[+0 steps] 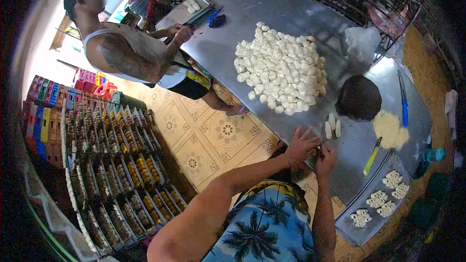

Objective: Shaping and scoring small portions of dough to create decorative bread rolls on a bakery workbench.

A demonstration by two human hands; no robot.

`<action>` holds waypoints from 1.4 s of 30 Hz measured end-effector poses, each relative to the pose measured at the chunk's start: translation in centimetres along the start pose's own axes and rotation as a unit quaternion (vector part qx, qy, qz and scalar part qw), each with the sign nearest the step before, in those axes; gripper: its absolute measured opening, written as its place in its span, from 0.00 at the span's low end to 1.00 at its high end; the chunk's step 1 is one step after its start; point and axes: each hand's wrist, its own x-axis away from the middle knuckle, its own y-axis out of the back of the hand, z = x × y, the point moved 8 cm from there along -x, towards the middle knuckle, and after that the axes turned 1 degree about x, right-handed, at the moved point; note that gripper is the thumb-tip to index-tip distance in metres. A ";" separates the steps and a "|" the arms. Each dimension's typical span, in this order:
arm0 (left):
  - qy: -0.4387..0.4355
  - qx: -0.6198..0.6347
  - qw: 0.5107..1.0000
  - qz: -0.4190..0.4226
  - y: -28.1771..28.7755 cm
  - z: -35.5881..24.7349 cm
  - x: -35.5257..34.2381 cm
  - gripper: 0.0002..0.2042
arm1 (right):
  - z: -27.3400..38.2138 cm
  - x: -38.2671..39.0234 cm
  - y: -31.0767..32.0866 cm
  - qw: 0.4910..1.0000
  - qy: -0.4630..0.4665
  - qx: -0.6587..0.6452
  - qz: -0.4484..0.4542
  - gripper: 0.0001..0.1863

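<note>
My left hand (302, 145) is at the near edge of the metal table (213, 63), its fingers spread apart. Close beside it, my right hand (325, 161) has its fingers curled in; anything between them is too small and dark to make out. Just beyond my hands lie several short, rolled dough pieces (332, 126). A large heap of white dough balls (281, 68) covers the middle of the table. To its right sits a rounded dark brown mound (359, 98), beside a patch of pale yellow crumbs or powder (391, 130).
A knife with a yellow-green handle (372, 156) and a blue-handled knife (405, 109) lie at right. A tray (349, 221) of shaped dough is near right. At left, a co-worker (131, 53) stands by the table, above a rack (116, 174) of filled trays.
</note>
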 end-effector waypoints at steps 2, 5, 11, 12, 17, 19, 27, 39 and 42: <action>0.020 0.028 0.999 -0.018 0.0 0.4 0.2 0.20 | -1.0 0.1 -1.3 0.989 -0.079 -0.068 0.102 0.18; 0.044 0.064 0.997 -0.010 -0.8 0.9 0.2 0.19 | -0.6 0.0 -1.2 0.991 -0.082 -0.038 0.095 0.15; 0.052 0.019 0.998 0.013 -1.3 0.6 0.0 0.23 | 0.6 -0.5 0.1 0.998 -0.015 -0.060 0.028 0.10; 0.054 0.034 0.996 0.058 -1.9 0.4 0.3 0.23 | 0.8 -0.4 0.1 0.998 0.002 -0.051 0.039 0.10; 0.000 0.019 1.000 -0.020 0.1 -0.3 0.7 0.15 | -0.5 0.2 -0.5 0.996 -0.048 -0.015 0.067 0.15; -0.010 0.023 0.998 -0.059 0.6 -0.3 0.6 0.15 | 0.3 0.1 0.1 0.999 0.009 -0.035 0.012 0.11; -0.053 -0.059 0.994 -0.069 0.0 -0.6 0.9 0.15 | 0.1 0.8 0.1 0.999 0.014 -0.005 0.047 0.14; 0.006 -0.033 0.988 0.150 -1.5 -0.9 1.3 0.20 | -1.7 1.9 -1.0 0.996 -0.057 -0.046 0.050 0.16; 0.016 -0.015 0.995 0.101 -0.3 -0.9 1.1 0.17 | 1.2 2.0 -0.1 0.998 0.030 0.003 0.057 0.12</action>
